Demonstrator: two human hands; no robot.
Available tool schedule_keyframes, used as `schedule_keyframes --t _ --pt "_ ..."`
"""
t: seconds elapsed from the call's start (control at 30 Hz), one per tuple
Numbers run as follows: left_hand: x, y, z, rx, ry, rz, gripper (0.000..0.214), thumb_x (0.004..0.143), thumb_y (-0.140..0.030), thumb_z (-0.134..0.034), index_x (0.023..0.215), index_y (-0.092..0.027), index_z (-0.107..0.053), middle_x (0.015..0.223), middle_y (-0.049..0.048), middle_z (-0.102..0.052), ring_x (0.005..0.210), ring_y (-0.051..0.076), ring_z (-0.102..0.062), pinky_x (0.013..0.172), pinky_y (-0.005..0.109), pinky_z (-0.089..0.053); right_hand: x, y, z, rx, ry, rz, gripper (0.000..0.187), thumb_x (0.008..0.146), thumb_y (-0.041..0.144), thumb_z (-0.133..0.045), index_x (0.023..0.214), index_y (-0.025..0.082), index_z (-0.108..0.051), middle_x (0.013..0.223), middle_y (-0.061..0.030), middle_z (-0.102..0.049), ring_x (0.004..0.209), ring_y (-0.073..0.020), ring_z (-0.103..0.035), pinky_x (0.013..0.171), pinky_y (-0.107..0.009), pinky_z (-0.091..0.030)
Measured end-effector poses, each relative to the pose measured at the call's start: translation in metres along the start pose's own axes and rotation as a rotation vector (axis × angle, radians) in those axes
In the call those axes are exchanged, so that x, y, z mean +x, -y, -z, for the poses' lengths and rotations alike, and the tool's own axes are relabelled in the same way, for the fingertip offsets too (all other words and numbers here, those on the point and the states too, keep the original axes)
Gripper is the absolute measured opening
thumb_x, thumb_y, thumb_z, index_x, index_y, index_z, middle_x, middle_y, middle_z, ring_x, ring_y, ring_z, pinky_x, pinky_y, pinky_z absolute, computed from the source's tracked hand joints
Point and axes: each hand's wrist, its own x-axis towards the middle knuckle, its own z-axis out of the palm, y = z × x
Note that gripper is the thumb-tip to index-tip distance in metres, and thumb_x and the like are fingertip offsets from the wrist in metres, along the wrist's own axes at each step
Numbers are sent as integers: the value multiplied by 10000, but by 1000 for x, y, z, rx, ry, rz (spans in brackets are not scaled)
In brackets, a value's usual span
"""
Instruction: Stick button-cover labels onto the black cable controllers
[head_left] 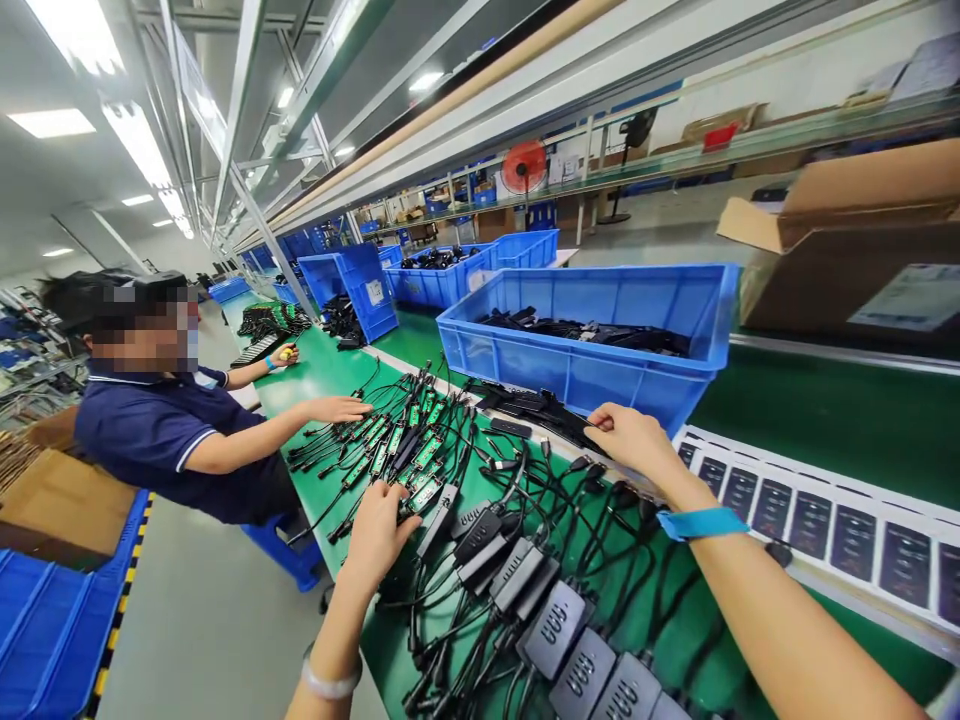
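The left hand is half curled, thumb set apart from the fingers, with its fingertips at the near edge of a cluster of green circuit boards. Whether it grips a board cannot be told. A pale bracelet circles that wrist. The right hand has thumb and fingers drawn close together at the end of a pile of black strips; whether a strip is pinched between them cannot be told. A blue wristband is worn on that arm.

The circuit boards, with black cables attached, lie heaped on a green work surface, ahead of the left hand. Dark slotted housings lie in an overlapping row between the two forearms, cables spread on both sides. The strips lie at the foot of a blue bin, which contains further black parts.

To the right, dark rectangular panels sit in a white-framed row. Beyond them, an open cardboard box stands past the bin. At left, a co-worker in a navy shirt extends one hand to the boards' far side.
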Motion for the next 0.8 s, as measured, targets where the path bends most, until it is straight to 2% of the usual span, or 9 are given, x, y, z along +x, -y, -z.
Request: schedule_keyframes --t 0.07,0.17,0.2,0.27,0.33,0.5,0.63,0.8 --pt "1 -5 -2 -11 8 -18 233 778 -249 -652 994 -172 -612 925 70 -547 875 249 -552 788 371 -477 -6 14 4 105 22 40 276 756 223 -573 1022 151 -596 838 -67 -675 723 -206 -649 681 -319 -507" --pt "5 -7 -1 -36 26 -46 162 853 -252 -546 981 -177 -611 926 82 -551 900 256 -549 816 391 -460 -21 40 10 477 132 145 576 761 284 -581 1304 183 -419 844 -14 -632 650 -155 -626 613 -288 -521" --pt "7 -6 0 -47 33 -52 173 874 -260 -513 996 -179 -606 933 86 -555 906 256 -552 822 394 -457 -26 48 12 620 179 180 636 749 294 -595 1339 196 -380 835 -1 -610 639 -149 -617 605 -290 -521" --pt "7 -1 7 -70 48 -51 214 887 -292 -499 1055 -185 -579 975 92 -560 920 252 -559 825 392 -461 -36 62 15 818 257 230 636 729 293 -620 1321 214 -401 810 18 -570 631 -140 -598 608 -294 -515" --pt "2 6 16 -87 64 -31 251 861 -325 -543 1075 -193 -550 1007 87 -561 922 244 -566 810 378 -471 -43 72 17 855 280 247 533 737 292 -617 1240 216 -460 780 27 -555 627 -133 -583 607 -286 -502" --pt "-28 21 33 -85 157 41 112 793 -273 -604 878 -213 -562 877 26 -577 803 195 -588 717 301 -473 -52 84 21 851 258 250 379 763 346 -597 1092 201 -478 683 33 -570 598 -137 -535 564 -267 -435" --pt "-48 23 32 -47 160 119 111 766 -261 -610 835 -205 -542 890 56 -603 854 236 -595 729 335 -466 -62 93 25 824 262 285 353 781 416 -591 1036 206 -465 648 35 -581 568 -134 -490 534 -259 -364" --pt "-53 22 36 -48 128 124 122 860 -321 -482 821 -209 -511 854 76 -623 831 247 -601 745 366 -456 -76 105 27 862 366 317 386 779 436 -608 1038 213 -429 676 25 -604 608 -148 -549 554 -265 -375"
